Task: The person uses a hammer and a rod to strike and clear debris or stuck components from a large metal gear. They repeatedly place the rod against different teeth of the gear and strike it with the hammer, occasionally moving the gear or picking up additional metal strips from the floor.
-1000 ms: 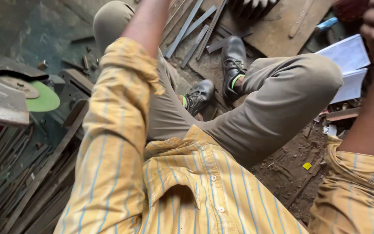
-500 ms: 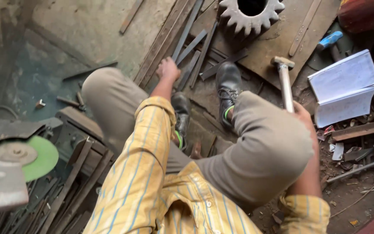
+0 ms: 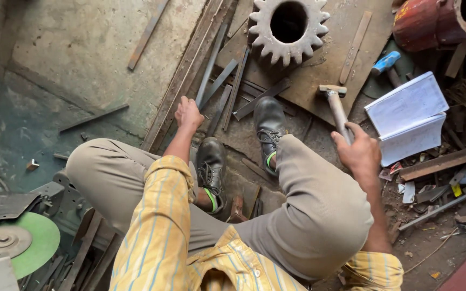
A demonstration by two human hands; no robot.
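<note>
Nearest the camera, 1 green cutting disc (image 3: 38, 243) of a saw is seen at the lower left, beside a heap of dark metal strips too tangled to be counted. The right hand (image 3: 358, 153) is closed around the wooden handle of 1 hammer (image 3: 334, 102), whose head is held raised above the floor, no strike being shown. The left hand (image 3: 188, 114) is laid, fingers curled, on the near ends of the flat steel bars (image 3: 218, 85); whether 1 is actually gripped cannot be told. By judgement the work is at an early point: a bar is being steadied or picked, and nothing hammered is shown. 2 black shoes (image 3: 212, 167) are planted between the hands. About 6 bars are fanned ahead of them. Farther off, 1 open notebook (image 3: 410, 118), 1 blue-handled tool (image 3: 386, 63), 1 large toothed gear (image 3: 288, 27) and 1 red drum (image 3: 432, 21) are seen.
</note>
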